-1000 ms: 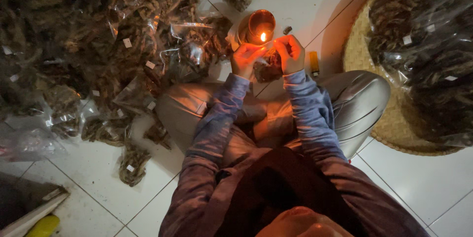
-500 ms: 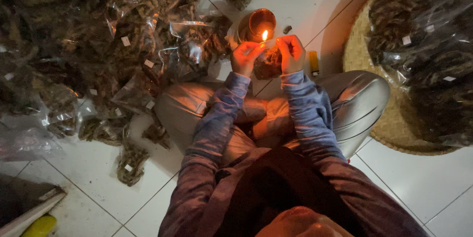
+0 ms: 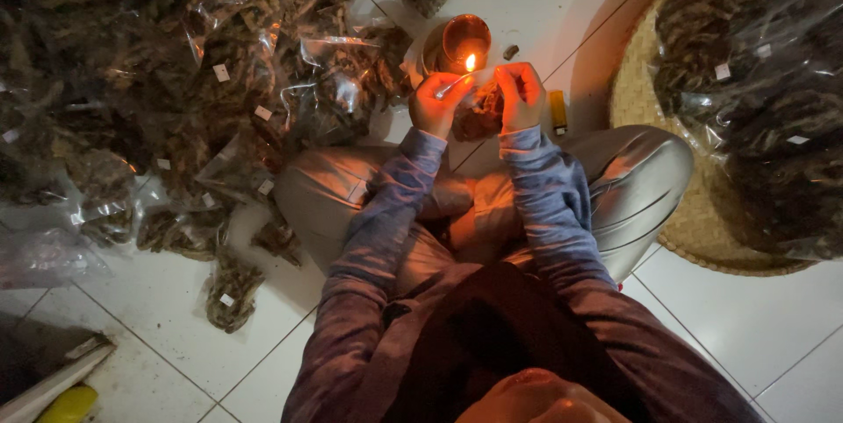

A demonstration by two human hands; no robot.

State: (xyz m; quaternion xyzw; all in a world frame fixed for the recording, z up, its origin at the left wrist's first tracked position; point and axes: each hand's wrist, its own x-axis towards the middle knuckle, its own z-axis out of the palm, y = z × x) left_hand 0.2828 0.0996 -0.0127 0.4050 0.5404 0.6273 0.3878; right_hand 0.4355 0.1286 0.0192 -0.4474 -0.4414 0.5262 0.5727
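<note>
Person seated on white tiled floor [image 3: 764,335], knees in grey trousers, blue sleeves reaching toward frame centre. Left hand [image 3: 436,104] and right hand [image 3: 520,94] both closed, pinching the top edge of a small clear plastic packet of dried brown material [image 3: 479,111] between them, just above centre. Packet edge sits at the flame of a small candle in a round copper-coloured holder [image 3: 464,41], just beyond the hands. Yellow lighter [image 3: 558,111] right of right hand. Heap of similar filled packets [image 3: 176,80] upper left; woven round tray [image 3: 650,124] with more packets, right.
</note>
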